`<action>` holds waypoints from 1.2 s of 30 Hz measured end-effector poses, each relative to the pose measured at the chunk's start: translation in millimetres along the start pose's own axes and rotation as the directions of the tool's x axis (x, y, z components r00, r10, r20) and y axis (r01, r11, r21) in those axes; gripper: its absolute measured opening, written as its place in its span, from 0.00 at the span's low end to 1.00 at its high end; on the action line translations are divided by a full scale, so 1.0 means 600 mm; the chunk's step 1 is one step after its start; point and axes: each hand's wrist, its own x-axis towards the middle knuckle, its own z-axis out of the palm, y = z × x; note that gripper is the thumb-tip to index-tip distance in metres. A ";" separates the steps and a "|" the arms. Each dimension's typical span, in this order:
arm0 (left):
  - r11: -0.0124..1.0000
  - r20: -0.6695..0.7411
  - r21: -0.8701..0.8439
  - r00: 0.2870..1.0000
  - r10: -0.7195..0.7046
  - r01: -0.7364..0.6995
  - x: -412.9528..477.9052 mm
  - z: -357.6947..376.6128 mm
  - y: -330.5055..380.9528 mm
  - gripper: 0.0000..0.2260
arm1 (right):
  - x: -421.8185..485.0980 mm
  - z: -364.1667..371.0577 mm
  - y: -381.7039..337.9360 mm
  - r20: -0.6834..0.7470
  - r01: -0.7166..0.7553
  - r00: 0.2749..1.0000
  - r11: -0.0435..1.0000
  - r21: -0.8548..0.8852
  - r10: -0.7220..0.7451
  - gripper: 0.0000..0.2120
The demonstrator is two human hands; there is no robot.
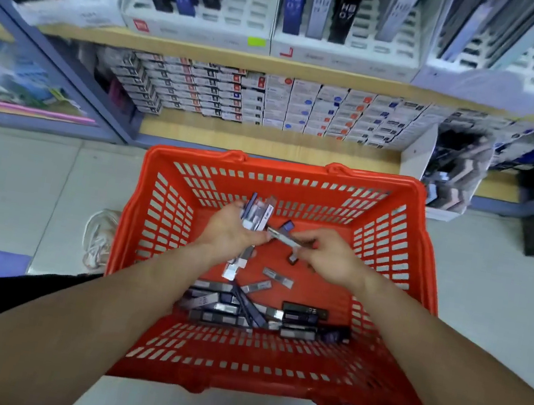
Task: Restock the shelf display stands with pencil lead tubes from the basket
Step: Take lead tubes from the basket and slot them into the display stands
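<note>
While gripping a fanned bundle of lead tubes [255,215] in the curled left hand [230,231], pinching a single tube [283,237] between fingertips of the right hand [333,257], just beside the left thumb. Probably light, stiff, slick plastic; apt to slide out of a fan. Best pinched mid-length, across flat faces. More loose below both wrists, on the basket [298,169] floor.

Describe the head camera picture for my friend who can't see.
The left hand grips a bunch of pencil lead tubes over a red basket, and the right hand pinches a single tube. Loose tubes lie in the basket by stocked shelves.
</note>
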 end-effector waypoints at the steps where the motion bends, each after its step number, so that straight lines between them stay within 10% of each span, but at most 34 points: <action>1: 0.999 -0.007 0.039 0.999 0.036 -0.035 -0.014 -0.009 0.016 0.20 | -0.018 -0.015 -0.018 -0.005 0.023 1.000 0.999 0.023 -0.023 0.11; 6: 0.969 -0.035 0.114 0.974 0.224 -0.219 -0.105 -0.055 0.095 0.29 | -0.122 -0.085 -0.110 -0.145 0.147 0.980 0.986 0.081 -0.134 0.09; 18: 0.897 -0.059 0.098 0.898 0.437 -0.430 -0.323 -0.127 0.244 0.14 | -0.325 -0.151 -0.303 -0.356 0.362 0.906 0.858 0.364 -0.231 0.11; 28: 0.882 -0.087 0.042 0.878 0.471 -0.470 -0.316 -0.123 0.350 0.14 | -0.316 -0.245 -0.317 -0.681 0.538 0.681 0.814 0.217 -0.268 0.08; 36: 0.862 0.023 0.028 0.862 0.506 -0.506 -0.239 -0.083 0.436 0.13 | -0.264 -0.453 -0.241 -0.883 0.319 0.413 0.943 -0.089 -0.223 0.05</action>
